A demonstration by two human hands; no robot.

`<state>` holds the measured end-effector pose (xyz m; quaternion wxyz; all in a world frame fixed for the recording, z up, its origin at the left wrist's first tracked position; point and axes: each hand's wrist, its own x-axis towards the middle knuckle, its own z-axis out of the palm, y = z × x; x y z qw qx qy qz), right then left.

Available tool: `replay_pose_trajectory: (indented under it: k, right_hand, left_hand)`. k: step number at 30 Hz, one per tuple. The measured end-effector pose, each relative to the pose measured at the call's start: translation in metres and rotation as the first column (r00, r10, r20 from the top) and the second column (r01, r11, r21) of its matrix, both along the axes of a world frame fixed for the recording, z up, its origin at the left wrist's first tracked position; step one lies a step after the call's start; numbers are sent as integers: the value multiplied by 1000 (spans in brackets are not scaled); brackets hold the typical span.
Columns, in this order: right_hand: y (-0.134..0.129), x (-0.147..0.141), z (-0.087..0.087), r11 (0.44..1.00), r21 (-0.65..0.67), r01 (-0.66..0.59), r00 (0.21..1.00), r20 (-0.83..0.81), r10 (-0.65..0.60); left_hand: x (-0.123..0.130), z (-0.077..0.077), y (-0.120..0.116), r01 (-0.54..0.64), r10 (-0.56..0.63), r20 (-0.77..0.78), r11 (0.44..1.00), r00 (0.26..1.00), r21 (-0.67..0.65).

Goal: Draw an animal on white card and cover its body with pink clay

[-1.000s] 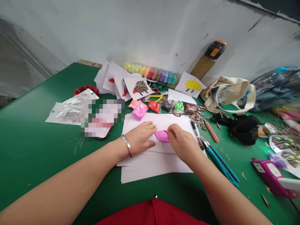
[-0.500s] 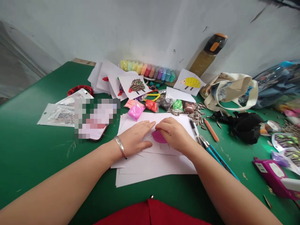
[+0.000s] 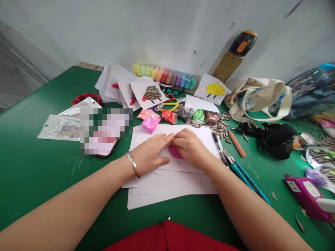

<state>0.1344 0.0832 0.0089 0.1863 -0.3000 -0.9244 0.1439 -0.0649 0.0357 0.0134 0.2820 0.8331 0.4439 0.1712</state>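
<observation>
A patch of magenta modelling clay [image 3: 175, 152] lies inside a pencilled animal outline on a white sheet of paper [image 3: 167, 177]. Over the clay's upper right part bends my right hand [image 3: 190, 146], its fingers pinched together at the clay's edge. Whatever is between those fingertips is hidden or too small to name. My left hand [image 3: 150, 153], with a silver bangle at the wrist, rests flat on the paper left of the clay, fingers stretched out. Small bags of soft clay, among them a pink one [image 3: 151, 122], lie just beyond the sheets.
Sunflower seeds [image 3: 221, 126] are scattered beyond the paper. Pens [image 3: 219, 146], a blue utility knife [image 3: 246, 177] and an orange stick [image 3: 237, 143] lie to the right. A bottle [image 3: 232, 55] leans against the wall, near a cloth bag [image 3: 259, 99]. At left is a phone [image 3: 108, 148].
My right hand has shifted slightly left across the magenta clay and covers more of it. The left hand keeps its place on the paper. The whole view has moved a little.
</observation>
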Motion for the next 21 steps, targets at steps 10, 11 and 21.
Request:
replay_pose_trajectory:
  k: [10,11,21]
  right_hand:
    - [0,-2,2,998,-13,-55,998,-38,54]
    - [0,-2,2,998,-6,-59,997,-46,59]
    - [-3,-1,5,995,25,-92,996,-9,92]
  left_hand:
    - [1,0,1,17,-17,18,1000,1000,-16]
    - [1,0,1,16,-16,18,1000,1000,-17]
    - [1,1,1,10,-10,29,1000,1000,-21]
